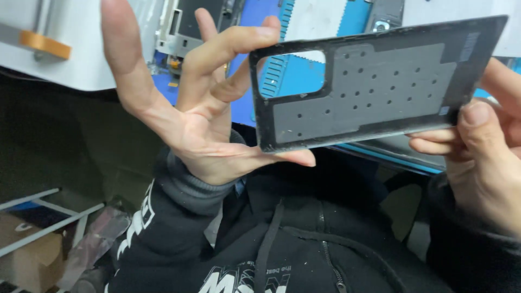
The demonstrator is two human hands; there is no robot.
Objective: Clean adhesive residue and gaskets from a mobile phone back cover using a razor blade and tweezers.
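Nearest the camera, at 6 o'clock: a black hooded sweatshirt (282, 244) with white print and a drawcord, sleeves running up to both hands.

Left hand (201, 108), at 10 o'clock of centre: palm open toward the camera, fingers spread. The thumb props the bottom corner of the phone back cover (374, 87) and the index finger curls over its top corner. A light pinch on the edges, not a closed fist.

Right hand (483, 157), at 3 o'clock: thumb and fingers clamped on the cover's far short end, thumb pad flat on the inner face.

The cover is held in the air between the hands, inner side to the camera, tilted up toward 2 o'clock. It is dark grey, with a rounded camera cutout at its left end and a paler pad dotted with small holes.

Judgement: holding by the edges suits inspection. Keeping fingertips off the rim's adhesive border and supporting both ends evenly would avoid flexing the thin panel.

Farther, at 12 o'clock: a blue work mat (304, 76) and a phone chassis (190, 27). At 11 o'clock, a white machine housing (70, 59). At 8 o'clock, a cardboard box (27, 255) on the floor.
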